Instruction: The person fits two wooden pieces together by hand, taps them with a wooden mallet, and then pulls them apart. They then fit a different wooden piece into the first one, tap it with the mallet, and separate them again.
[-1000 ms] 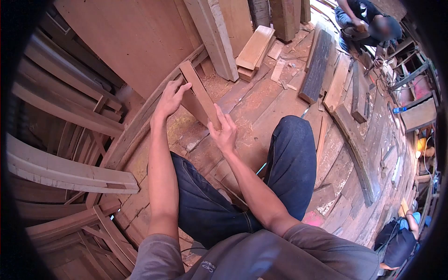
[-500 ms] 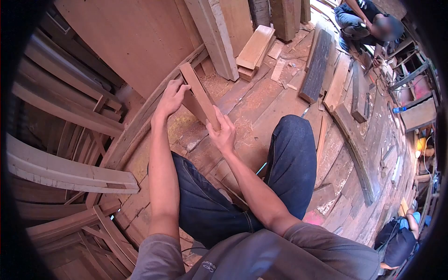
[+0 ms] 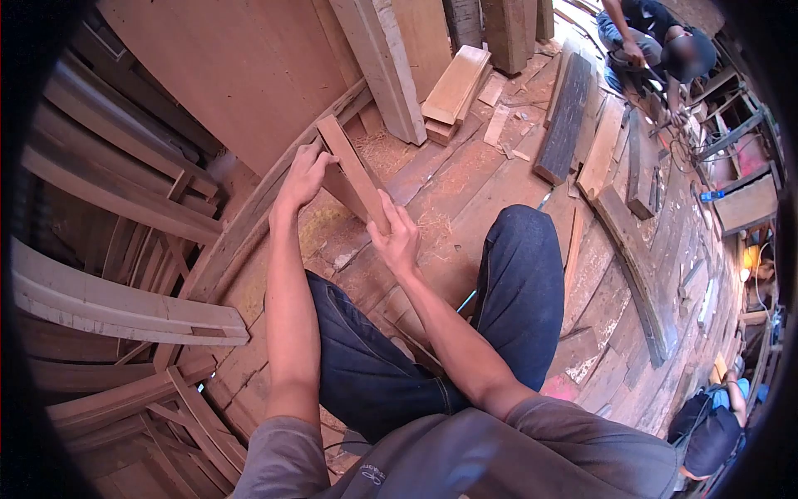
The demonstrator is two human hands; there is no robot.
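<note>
Right there, above the plank floor, both hands have hold of one wooden piece, which slants from far left to near right. The left hand is closed on its far part, fingers bent over the left edge; the right hand is clamped around the near end, thumb on one side and fingers on the other. I see it in front of the seated person's denim knees. Farther off, slightly right, pale boards lie stacked, and right of them is a dark beam. Someone crouches at the far right.
</note>
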